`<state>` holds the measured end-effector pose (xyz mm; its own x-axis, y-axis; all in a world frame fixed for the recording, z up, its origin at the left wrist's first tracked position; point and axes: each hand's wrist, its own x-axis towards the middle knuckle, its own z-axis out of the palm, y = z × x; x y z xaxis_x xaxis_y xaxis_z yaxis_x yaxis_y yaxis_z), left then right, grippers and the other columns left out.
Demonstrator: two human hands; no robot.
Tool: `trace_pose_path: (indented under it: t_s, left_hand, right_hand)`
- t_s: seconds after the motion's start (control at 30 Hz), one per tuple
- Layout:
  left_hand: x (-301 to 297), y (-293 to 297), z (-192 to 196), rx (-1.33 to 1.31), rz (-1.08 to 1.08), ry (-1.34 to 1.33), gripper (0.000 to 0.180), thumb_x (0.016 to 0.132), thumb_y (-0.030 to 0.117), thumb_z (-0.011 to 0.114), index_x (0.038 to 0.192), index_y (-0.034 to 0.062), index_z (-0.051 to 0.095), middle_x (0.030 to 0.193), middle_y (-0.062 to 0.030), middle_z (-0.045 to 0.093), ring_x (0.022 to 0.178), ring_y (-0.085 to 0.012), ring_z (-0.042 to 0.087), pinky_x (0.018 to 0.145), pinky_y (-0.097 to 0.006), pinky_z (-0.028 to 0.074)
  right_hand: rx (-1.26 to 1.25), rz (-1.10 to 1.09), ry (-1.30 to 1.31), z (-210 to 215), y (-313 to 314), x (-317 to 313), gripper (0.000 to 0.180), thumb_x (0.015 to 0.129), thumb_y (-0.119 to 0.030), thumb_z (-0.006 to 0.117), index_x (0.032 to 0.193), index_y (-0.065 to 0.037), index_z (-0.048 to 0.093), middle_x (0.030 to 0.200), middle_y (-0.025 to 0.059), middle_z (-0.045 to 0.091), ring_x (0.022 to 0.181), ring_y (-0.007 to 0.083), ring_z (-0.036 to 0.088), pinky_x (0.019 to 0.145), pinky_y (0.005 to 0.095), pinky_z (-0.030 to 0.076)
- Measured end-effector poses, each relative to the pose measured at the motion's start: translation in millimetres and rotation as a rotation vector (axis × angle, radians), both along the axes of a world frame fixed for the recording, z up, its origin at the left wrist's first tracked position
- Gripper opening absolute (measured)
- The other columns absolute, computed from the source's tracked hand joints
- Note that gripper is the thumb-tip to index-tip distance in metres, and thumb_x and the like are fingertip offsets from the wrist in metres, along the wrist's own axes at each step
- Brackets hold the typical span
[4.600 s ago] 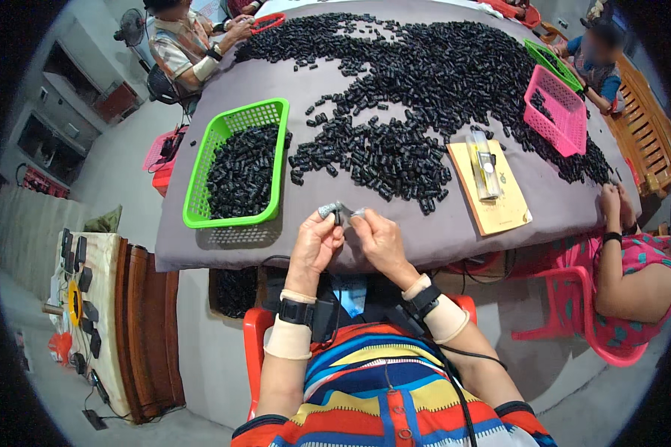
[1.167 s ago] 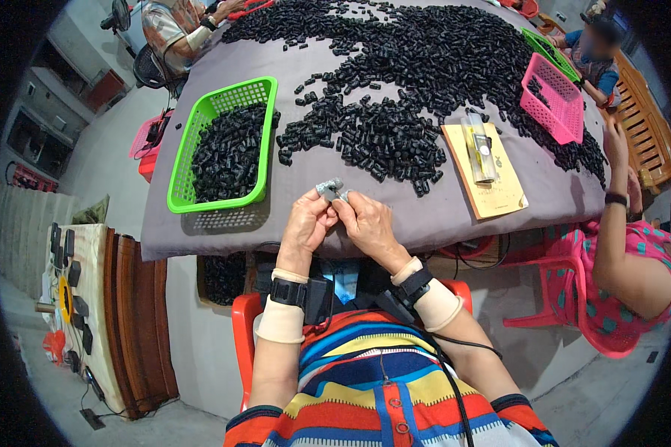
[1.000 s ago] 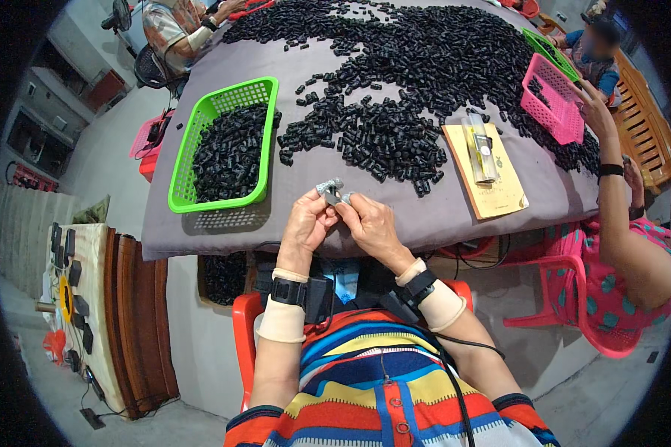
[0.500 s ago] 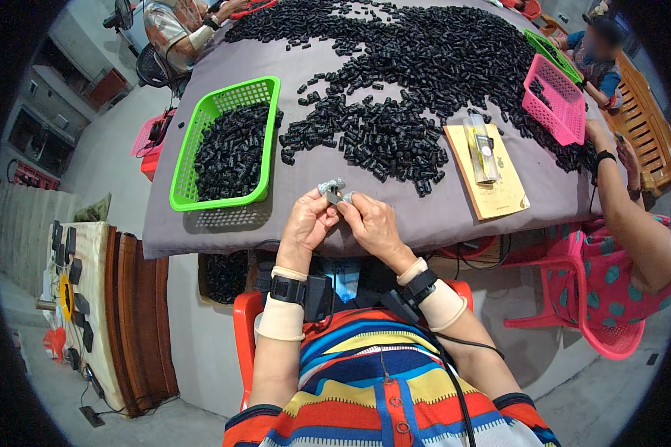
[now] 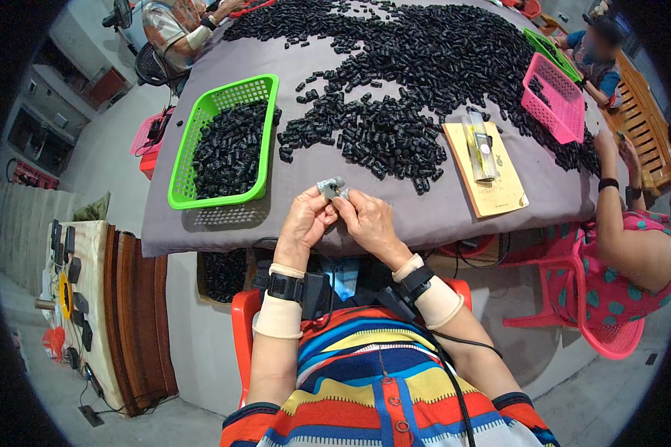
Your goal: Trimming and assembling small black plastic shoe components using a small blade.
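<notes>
Just beyond the table's near edge, my left hand (image 5: pixel 304 220) pinches a small black plastic piece (image 5: pixel 332 191) between wrapped fingertips. The wraps are pale grey, on the thumb and forefinger. My right hand (image 5: pixel 368 219) meets it, its thumb and forefinger pressed together at the same piece. Whatever the right fingers grip is mostly hidden. Ahead of both hands lies a loose pile of short black cylindrical parts (image 5: pixel 384 138). To the left stands a green plastic basket (image 5: pixel 173 195) filled with similar parts.
A yellow booklet (image 5: pixel 492 201) carries a clear plastic case (image 5: pixel 482 153) at the right. Beyond it are a pink basket (image 5: pixel 552 112) and a green basket (image 5: pixel 550 54). Co-workers sit at the right and far left. A red chair (image 5: pixel 246 328) is behind me; a box of parts (image 5: pixel 224 276) stands below the table.
A flat grey metal piece seen between my fingers earlier is now mostly hidden. My hands stay in nearly the same place. The co-worker at the right has shifted their arms.
</notes>
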<state>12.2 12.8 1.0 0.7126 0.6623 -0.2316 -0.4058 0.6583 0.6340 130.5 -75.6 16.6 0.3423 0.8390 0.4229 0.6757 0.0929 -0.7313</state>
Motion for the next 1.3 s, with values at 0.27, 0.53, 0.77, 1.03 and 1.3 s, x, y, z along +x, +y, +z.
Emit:
trace_pose_path:
  t_s: [0.27, 0.53, 0.77, 1.03, 1.3]
  left_hand:
    - [-2.8, 2.5, -3.2, -0.036, -0.035, -0.034, 0.019, 0.089, 0.003, 0.049, 0.105, 0.0003, 0.058, 0.083, -0.0047, 0.060, 0.060, -0.0081, 0.050, 0.050, -0.020, 0.042]
    - [-3.2, 1.6, 0.8, -0.035, -0.037, -0.040, 0.019, 0.089, 0.003, 0.049, 0.105, 0.0003, 0.058, 0.083, -0.0050, 0.060, 0.060, -0.0083, 0.051, 0.049, -0.020, 0.042]
    - [-0.8, 0.9, -0.4, 0.019, -0.024, 0.003, 0.018, 0.089, 0.005, 0.051, 0.105, 0.0003, 0.056, 0.083, -0.0040, 0.059, 0.060, -0.0079, 0.050, 0.050, -0.020, 0.042]
    - [-9.9, -9.8, 35.2, 0.189, 0.133, 0.219, 0.018, 0.086, 0.007, 0.057, 0.103, 0.0021, 0.059, 0.077, -0.0022, 0.058, 0.053, -0.0075, 0.049, 0.043, -0.018, 0.039]
    - [-59.5, 61.4, 119.7, 0.874, 0.701, 0.763, 0.028, 0.077, 0.001, 0.061, 0.105, -0.0001, 0.061, 0.076, -0.0012, 0.057, 0.052, -0.0046, 0.048, 0.042, -0.018, 0.038]
  right_hand:
    - [0.037, 0.061, 0.038, 2.0, -4.1, 2.7, 0.023, 0.085, -0.024, 0.056, 0.072, -0.005, 0.053, 0.066, 0.0134, 0.057, 0.059, 0.0339, 0.056, 0.050, 0.0422, 0.041]
    - [0.015, 0.056, 0.030, 3.0, -3.2, 2.5, 0.024, 0.085, -0.025, 0.057, 0.072, -0.005, 0.053, 0.067, 0.0129, 0.057, 0.061, 0.0335, 0.056, 0.050, 0.0421, 0.041]
    - [0.050, -0.024, -0.026, 3.8, -1.0, -2.7, 0.023, 0.085, -0.024, 0.057, 0.072, -0.005, 0.051, 0.066, 0.0137, 0.056, 0.059, 0.0348, 0.056, 0.050, 0.0424, 0.041]
    - [0.097, -0.045, 0.209, -7.7, -0.5, 2.6, 0.025, 0.087, -0.022, 0.055, 0.071, -0.004, 0.047, 0.064, 0.0151, 0.054, 0.058, 0.0358, 0.054, 0.049, 0.0426, 0.039]
    - [0.104, -0.054, 0.256, -5.6, -0.9, 2.1, 0.031, 0.089, -0.025, 0.053, 0.070, -0.002, 0.045, 0.058, 0.0149, 0.052, 0.053, 0.0326, 0.052, 0.047, 0.0398, 0.037]
